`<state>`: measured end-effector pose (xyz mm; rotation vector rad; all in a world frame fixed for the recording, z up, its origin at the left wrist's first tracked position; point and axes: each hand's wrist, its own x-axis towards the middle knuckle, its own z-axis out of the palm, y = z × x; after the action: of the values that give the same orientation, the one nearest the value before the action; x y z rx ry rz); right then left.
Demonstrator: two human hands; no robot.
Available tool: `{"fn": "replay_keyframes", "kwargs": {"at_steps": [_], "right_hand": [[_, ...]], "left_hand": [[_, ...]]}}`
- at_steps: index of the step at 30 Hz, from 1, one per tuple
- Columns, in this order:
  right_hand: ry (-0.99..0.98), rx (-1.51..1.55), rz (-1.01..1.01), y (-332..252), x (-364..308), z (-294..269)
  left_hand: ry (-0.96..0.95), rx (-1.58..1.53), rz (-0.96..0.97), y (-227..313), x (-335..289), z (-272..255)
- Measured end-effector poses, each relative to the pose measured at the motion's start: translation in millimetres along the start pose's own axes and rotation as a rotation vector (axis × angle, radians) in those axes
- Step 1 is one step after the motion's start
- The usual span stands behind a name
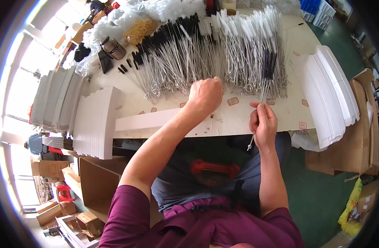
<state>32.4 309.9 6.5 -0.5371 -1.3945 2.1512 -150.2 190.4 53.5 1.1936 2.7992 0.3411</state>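
My right hand (264, 122) pinches a few thin wire-handled tube brushes. Their black bristle heads (269, 64) point away from me over the table, and looped wire ends poke out below my fingers. Farther left, my left hand (206, 94) is closed at the near edge of the brush piles; its fingertips and anything in them are hidden. One pile is of black-bristled brushes (168, 53), the other of white-bristled brushes (243, 45) to its right. Both lie with their wire loops toward me.
Folded white cartons stand in a stack (328, 95) at the right and in another stack (94, 120) at the left. A long white box (146, 120) lies along the near table edge. Behind the left carton stack are a metal flask (113, 48) and a dark phone (105, 62).
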Motion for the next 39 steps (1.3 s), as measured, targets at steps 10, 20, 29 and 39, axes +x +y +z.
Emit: {"fn": "replay_keyframes", "kwargs": {"at_steps": [10, 20, 29, 39], "right_hand": [[-0.017, -0.009, -0.019, 2.5, -1.0, 2.0], [-0.019, 0.229, 0.127, -24.0, 21.7, 27.7], [-0.145, 0.307, 0.252, 8.2, 128.8, 97.3], [0.013, 0.108, 0.196, 15.8, 131.1, 108.2]], "left_hand": [[0.199, -0.308, -0.090, -2.8, 14.3, 2.5], [0.457, -0.657, 0.123, -17.8, 17.6, -70.7], [0.465, -1.054, 0.220, -10.9, 9.0, -114.2], [0.549, -1.139, 0.309, -34.1, -65.6, -191.1]]}}
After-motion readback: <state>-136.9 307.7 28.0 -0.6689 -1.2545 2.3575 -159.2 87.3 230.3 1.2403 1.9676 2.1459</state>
